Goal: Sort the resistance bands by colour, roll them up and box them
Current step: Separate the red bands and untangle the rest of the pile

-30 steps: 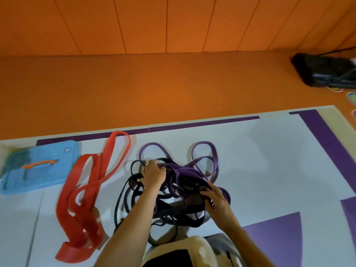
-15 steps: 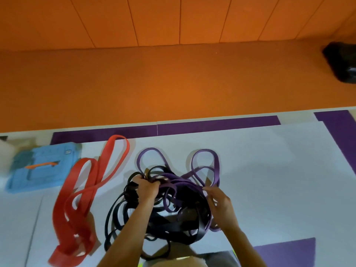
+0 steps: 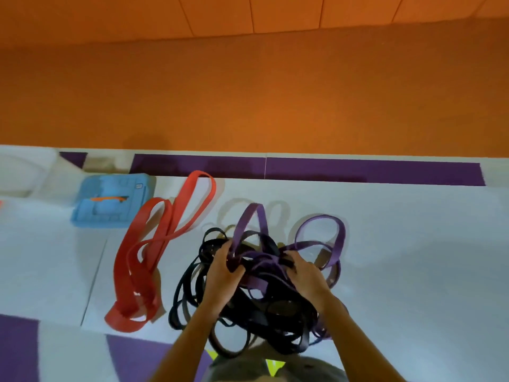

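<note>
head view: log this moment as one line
left hand: grips black-purple tangle | right hand: grips same tangle | red bands: apart, at its left | blue box: untouched

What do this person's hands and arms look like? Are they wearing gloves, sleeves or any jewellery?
The left hand and right hand are bare, without gloves. Both forearms are uncovered down to the picture's bottom edge; no sleeve shows. No watch, bracelet or ring is visible, though the picture is slightly blurred.
</note>
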{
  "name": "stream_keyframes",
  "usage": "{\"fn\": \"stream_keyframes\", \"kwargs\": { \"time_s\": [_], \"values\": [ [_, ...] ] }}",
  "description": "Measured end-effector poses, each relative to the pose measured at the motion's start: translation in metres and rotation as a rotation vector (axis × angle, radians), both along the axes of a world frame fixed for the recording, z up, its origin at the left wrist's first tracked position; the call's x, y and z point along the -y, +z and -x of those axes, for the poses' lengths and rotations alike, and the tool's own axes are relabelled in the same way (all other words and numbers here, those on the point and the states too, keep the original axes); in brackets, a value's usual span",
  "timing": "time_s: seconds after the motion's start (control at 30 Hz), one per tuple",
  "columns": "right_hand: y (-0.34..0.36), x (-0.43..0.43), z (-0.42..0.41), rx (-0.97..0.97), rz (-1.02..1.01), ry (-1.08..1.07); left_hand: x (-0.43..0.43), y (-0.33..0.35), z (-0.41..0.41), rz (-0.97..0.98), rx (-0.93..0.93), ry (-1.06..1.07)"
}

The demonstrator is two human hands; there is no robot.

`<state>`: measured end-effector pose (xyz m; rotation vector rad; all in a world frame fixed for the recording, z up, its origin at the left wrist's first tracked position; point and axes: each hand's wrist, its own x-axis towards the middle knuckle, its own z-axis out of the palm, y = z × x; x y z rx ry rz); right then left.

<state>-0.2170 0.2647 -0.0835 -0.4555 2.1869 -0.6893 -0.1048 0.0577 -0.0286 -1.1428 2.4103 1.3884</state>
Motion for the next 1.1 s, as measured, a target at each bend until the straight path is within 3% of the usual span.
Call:
{"fn": "stream_keyframes", "kwargs": {
  "time_s": [0.1,0.2,0.47,0.63,0.83,0.93,1.1],
  "values": [
    [0.000,0.010,-0.006,-0.026,-0.073,0.115,0.003,0.004,-0.009,0.135,-0.066,-0.027],
    [0.004,0.015,-0.016,-0.111,-0.042,0.005,0.008,0.010,-0.009,0.194,-0.082,0.018],
    [0.038,0.012,-0.037,-0.568,0.071,-0.166,0.019,0.024,-0.008,0.012,-0.280,0.153],
    [0.065,-0.003,-0.034,-0.258,0.183,-0.117,0.025,0.045,0.013,-0.099,-0.429,0.135],
    [0.089,0.000,-0.040,-0.283,0.220,-0.017,0.029,0.068,0.025,-0.039,-0.662,0.003],
    [0.093,0.002,-0.047,-0.313,0.265,-0.060,0.030,0.067,0.027,-0.082,-0.657,0.013],
    [0.095,0.004,-0.053,-0.111,0.337,-0.234,0.030,0.064,0.027,-0.138,-0.584,0.008]
  ]
}}
